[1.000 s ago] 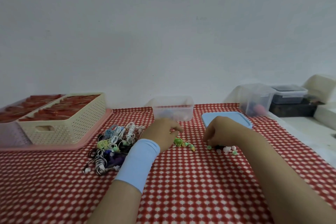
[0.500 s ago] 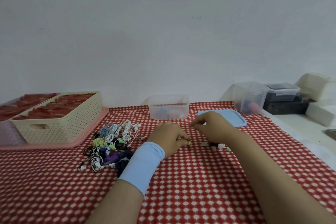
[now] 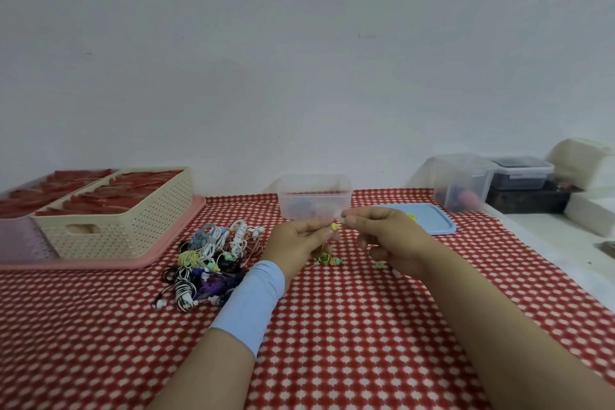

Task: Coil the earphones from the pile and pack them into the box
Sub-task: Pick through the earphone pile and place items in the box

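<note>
We saw both hands raised a little off the cloth and meeting in front of the person, the left hand [image 3: 299, 243] and the right hand [image 3: 389, 240] each pinching the same yellow-green earphone [image 3: 335, 227] between thumb and fingertips, with the other fingers curled in. A bud showed in the small gap between the two pinches, and the thin cord dropped from the left hand's fingers to a loose tangle lying on the cloth directly beneath. Under the right hand lay a few small loose pieces [image 3: 379, 265], green and white, too small for us to name. A pale blue wristband [image 3: 249, 303] wrapped the left wrist. Just behind the grip stood the clear box [image 3: 314, 196], open at the top, with some blurred coloured contents at the bottom. Behind the right hand lay a blue lid [image 3: 429, 220] flat on the cloth. To the left of the left hand sat the pile [image 3: 213, 256] of mixed earphones, white, blue, yellow, black and purple. Farther left a cream basket [image 3: 126, 216] stood on a pink tray [image 3: 166, 243]. Well off to the right, beyond the lid, stood a clear tub [image 3: 462, 183] and a dark container [image 3: 522, 173]. A red checked tablecloth [image 3: 349, 343] covered the table under all of it.
</note>
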A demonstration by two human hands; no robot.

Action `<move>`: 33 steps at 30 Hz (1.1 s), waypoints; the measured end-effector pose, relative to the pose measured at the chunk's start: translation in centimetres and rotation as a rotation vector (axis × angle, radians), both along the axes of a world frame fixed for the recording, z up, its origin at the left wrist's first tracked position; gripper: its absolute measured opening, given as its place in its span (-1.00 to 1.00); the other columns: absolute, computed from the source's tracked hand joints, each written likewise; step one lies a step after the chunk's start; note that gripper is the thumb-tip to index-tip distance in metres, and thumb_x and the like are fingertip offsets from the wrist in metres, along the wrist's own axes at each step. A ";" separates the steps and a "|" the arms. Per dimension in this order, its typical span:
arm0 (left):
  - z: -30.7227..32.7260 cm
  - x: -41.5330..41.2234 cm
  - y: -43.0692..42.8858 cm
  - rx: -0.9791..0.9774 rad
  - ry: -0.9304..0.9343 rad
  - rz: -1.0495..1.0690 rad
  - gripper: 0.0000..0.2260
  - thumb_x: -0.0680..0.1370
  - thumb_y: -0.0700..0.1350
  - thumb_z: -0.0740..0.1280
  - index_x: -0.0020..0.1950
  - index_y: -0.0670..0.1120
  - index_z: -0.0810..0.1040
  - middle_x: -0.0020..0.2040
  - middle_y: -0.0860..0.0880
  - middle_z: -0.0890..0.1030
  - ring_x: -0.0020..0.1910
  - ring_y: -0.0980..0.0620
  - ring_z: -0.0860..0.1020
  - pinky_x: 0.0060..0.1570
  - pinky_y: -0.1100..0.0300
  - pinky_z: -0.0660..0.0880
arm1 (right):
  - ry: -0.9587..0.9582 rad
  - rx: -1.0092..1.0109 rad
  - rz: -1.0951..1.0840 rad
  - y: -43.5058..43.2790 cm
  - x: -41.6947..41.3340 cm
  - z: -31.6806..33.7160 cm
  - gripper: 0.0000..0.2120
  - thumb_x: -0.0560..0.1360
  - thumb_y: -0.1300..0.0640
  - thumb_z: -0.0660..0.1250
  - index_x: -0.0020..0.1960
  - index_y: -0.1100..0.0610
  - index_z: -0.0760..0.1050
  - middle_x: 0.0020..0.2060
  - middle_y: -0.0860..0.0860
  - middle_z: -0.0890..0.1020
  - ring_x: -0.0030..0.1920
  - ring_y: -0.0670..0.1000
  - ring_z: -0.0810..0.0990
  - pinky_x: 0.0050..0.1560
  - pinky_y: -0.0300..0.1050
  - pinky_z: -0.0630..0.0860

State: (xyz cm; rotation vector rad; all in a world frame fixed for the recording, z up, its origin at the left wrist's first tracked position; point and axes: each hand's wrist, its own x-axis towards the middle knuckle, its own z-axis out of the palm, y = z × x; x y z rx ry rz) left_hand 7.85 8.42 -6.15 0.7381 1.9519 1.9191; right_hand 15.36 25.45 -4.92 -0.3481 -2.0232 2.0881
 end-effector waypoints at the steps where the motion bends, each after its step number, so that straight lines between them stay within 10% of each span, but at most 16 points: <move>1: -0.1 -0.1 0.0 0.009 -0.018 -0.005 -0.84 0.54 -0.23 0.41 0.09 -0.07 0.69 -0.08 -0.08 0.73 -0.15 -0.02 0.65 0.07 0.03 0.62 | -0.011 -0.008 0.035 0.0 -0.1 -0.1 -0.90 0.51 0.16 0.45 0.00 0.10 0.72 -0.20 0.02 0.65 -0.38 -0.08 0.47 -0.49 -0.25 0.22; 22: 0.0 -0.1 -0.7 0.028 -0.071 -0.107 -0.89 0.50 -0.28 0.44 -0.01 -0.14 0.68 -0.14 -0.14 0.72 -0.19 -0.01 0.64 0.05 0.04 0.61 | -0.052 -0.010 0.195 0.2 0.1 -0.1 -0.64 0.33 0.12 0.48 0.10 0.22 0.68 -0.26 0.06 0.65 -0.37 -0.07 0.53 -0.53 -0.30 0.22; 33: 0.2 -0.3 -1.1 -0.118 0.075 -0.106 -0.85 0.45 -0.28 0.49 0.01 -0.18 0.68 -0.16 -0.10 0.73 -0.17 0.02 0.70 -0.07 0.22 0.62 | -0.136 0.093 0.223 0.2 0.4 0.0 -0.88 0.52 0.20 0.41 -0.06 0.10 0.73 -0.25 0.04 0.68 -0.39 -0.10 0.54 -0.53 -0.30 0.25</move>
